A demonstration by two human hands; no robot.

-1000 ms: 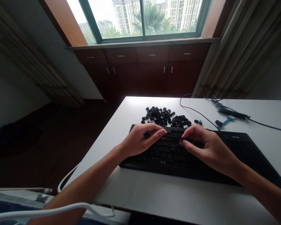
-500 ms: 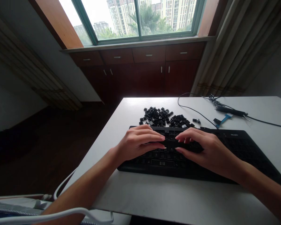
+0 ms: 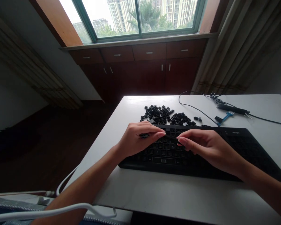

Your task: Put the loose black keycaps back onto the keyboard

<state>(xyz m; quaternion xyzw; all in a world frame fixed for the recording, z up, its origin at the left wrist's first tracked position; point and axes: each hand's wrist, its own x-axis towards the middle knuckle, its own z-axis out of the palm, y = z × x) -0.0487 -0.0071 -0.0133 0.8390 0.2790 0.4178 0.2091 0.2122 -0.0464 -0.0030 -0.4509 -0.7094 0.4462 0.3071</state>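
Observation:
A black keyboard [image 3: 201,159] lies across the white table, with many of its key positions showing bare sockets. Above its upper rows a long, thin black keycap [image 3: 170,137] spans the gap between my two hands. My left hand [image 3: 142,136] pinches one end between thumb and fingertips. The other end sits in the pinch of my right hand [image 3: 199,142], whose remaining fingers curl underneath. Just behind the keyboard are piles of loose black keycaps [image 3: 158,114], partly hidden by its back edge and my left hand.
To the back right lie a blue brush [image 3: 227,117], a black tool with metal tips [image 3: 233,108] and a coiled cable [image 3: 215,97]. A white curved tube [image 3: 67,207] crosses the lower left, near the table's edge. Wooden cabinets [image 3: 150,72] stand beneath the window.
Both hands have closed from a looser hold into pinches on the long keycap's ends. The keycap now looks raised and thinner, uncovering more key sockets below. The view has shifted slightly.

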